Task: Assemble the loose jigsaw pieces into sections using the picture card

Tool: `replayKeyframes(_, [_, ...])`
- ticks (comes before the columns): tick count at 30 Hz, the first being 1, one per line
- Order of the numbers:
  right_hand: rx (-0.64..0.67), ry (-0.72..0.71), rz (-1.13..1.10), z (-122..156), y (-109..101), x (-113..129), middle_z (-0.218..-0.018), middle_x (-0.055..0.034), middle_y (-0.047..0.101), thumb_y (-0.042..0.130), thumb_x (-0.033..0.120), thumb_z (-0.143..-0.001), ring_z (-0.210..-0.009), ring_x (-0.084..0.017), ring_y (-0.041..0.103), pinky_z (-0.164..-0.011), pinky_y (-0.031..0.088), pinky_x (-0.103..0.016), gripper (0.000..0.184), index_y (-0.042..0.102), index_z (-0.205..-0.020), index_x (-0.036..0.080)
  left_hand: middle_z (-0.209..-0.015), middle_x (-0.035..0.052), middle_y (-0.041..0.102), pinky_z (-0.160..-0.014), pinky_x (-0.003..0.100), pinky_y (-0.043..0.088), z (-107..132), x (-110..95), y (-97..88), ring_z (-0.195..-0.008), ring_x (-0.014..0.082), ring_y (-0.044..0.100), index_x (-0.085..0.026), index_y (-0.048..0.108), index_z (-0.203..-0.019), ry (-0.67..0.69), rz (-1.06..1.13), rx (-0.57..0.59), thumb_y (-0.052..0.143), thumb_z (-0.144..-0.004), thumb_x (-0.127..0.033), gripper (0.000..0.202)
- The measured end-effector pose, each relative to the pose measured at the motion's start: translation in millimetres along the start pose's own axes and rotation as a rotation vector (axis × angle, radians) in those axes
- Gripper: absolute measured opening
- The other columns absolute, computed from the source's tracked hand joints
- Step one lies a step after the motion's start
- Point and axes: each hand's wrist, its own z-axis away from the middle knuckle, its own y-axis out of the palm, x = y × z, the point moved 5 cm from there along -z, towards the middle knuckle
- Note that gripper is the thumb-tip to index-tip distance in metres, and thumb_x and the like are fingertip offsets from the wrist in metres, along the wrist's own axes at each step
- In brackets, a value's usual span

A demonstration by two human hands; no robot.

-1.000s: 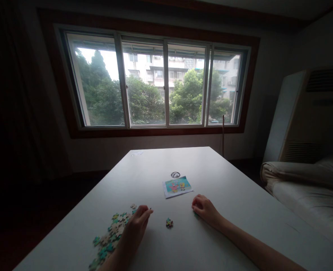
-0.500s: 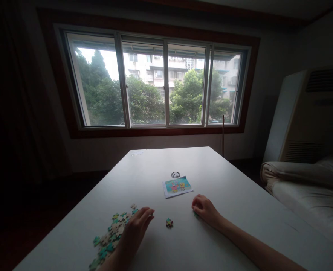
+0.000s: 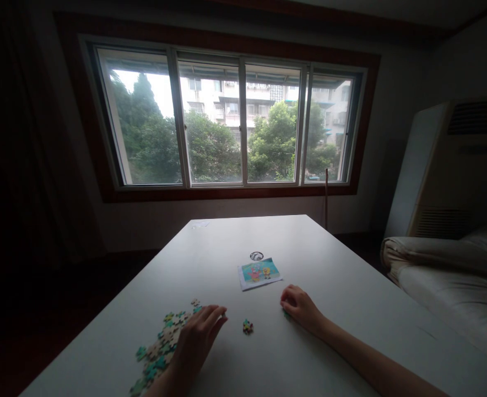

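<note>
My left hand (image 3: 200,331) hovers over the right edge of a loose heap of jigsaw puzzle pieces (image 3: 167,336), green, teal and pale. Its thumb and fingers pinch a small puzzle piece, mostly hidden by the fingertips. Between my hands lies a small cluster of puzzle pieces (image 3: 248,326), coloured green, yellow and dark. My right hand (image 3: 297,303) rests on the table with its fingers curled. A bit of green puzzle piece (image 3: 286,314) peeks out under it; whether those fingers grip anything is hidden.
A cartoon picture sheet (image 3: 262,274) lies on the white table (image 3: 330,259) beyond my hands, with a round dark-rimmed opening (image 3: 256,256) behind it. Clear scraps (image 3: 200,224) lie at the far left corner. A pale sofa (image 3: 445,275) stands at the right.
My left hand has turned slightly, and its pinching fingertips have shifted a little to the right. My right hand stays in place.
</note>
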Motion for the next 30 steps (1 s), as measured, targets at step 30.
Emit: replayKeyframes(30, [0.002,-0.002,0.001,-0.3,0.7,0.4,-0.077,-0.0026,0.058,0.052,0.010,-0.071,-0.075,-0.017,0.052,-0.070,0.040,-0.026,0.011,0.061,-0.070,0.017,-0.073,0.0021,0.063,-0.061,0.025,0.053,0.8,3.7,-0.1,-0.067,0.0142,0.061,-0.019,0.061,-0.079,-0.017,0.111,-0.037,0.043,-0.092,-0.024,0.022])
